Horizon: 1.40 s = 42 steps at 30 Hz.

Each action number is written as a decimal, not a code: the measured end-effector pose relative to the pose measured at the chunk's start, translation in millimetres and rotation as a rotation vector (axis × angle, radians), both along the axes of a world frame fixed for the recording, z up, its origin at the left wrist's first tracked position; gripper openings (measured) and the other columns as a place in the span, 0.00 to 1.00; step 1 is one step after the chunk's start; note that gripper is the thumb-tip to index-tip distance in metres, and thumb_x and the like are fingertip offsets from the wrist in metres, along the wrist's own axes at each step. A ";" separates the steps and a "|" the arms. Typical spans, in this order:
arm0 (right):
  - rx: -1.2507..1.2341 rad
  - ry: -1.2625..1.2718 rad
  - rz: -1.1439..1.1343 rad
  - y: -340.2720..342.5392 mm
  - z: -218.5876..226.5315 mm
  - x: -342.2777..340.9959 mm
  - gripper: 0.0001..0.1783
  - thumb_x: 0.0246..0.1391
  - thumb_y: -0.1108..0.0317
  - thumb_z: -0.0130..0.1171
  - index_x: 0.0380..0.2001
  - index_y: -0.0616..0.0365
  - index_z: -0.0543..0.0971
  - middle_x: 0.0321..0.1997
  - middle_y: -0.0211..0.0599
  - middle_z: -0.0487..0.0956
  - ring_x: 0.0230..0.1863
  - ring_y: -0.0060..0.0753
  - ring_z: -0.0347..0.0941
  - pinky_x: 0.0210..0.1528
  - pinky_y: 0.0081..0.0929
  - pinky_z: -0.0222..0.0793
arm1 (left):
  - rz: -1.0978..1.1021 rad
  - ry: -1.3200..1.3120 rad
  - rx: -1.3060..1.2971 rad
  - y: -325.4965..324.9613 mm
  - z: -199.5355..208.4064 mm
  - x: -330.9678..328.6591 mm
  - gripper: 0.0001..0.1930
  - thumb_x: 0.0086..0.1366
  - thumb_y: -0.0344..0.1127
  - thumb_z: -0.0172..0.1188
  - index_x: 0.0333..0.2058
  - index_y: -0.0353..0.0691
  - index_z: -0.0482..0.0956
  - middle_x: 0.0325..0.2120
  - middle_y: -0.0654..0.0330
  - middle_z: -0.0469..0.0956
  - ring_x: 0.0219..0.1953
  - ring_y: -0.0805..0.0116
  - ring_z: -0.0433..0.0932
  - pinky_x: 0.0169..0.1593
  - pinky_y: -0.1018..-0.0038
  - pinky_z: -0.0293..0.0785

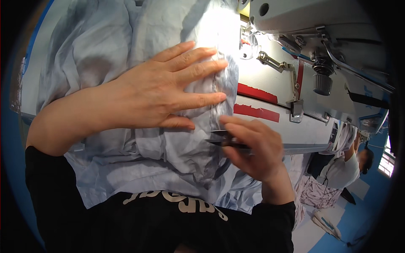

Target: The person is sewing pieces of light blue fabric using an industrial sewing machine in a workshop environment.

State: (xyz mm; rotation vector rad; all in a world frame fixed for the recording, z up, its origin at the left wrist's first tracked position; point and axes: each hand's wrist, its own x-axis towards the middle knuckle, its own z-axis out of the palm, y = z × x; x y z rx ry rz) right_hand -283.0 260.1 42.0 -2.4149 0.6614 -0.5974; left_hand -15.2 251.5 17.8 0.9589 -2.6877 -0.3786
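Note:
Pale grey-blue fabric (114,46) lies bunched over the sewing table and down onto my lap. My left hand (168,82) rests flat on it, fingers spread, with the fingertips close to a stitched seam (214,84) along the cloth's right edge. In my right hand (257,143) is a pair of dark thread snips (219,138), held between thumb and fingers. The snips' two pointed blades are apart and aim left, over the cloth just below my left hand. Slight blur covers my right hand, and its palm side is hidden.
A sewing machine (295,21) stands at the upper right, its lamp glaring on the cloth. Torn red tape strips (257,112) mark the white table (295,134). Farther right a person in a white top (335,170) works near piled pinkish fabric (318,193) on the floor.

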 end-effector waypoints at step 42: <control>-0.322 0.224 -0.150 0.0 6.9 1.4 0.20 0.38 0.79 0.69 0.40 0.61 0.80 0.36 0.39 0.83 0.29 0.33 0.79 0.31 0.24 0.74 | -0.194 0.021 0.127 7.1 3.0 -2.0 0.35 0.49 0.56 0.67 0.57 0.66 0.68 0.66 0.58 0.57 0.70 0.52 0.52 0.71 0.45 0.44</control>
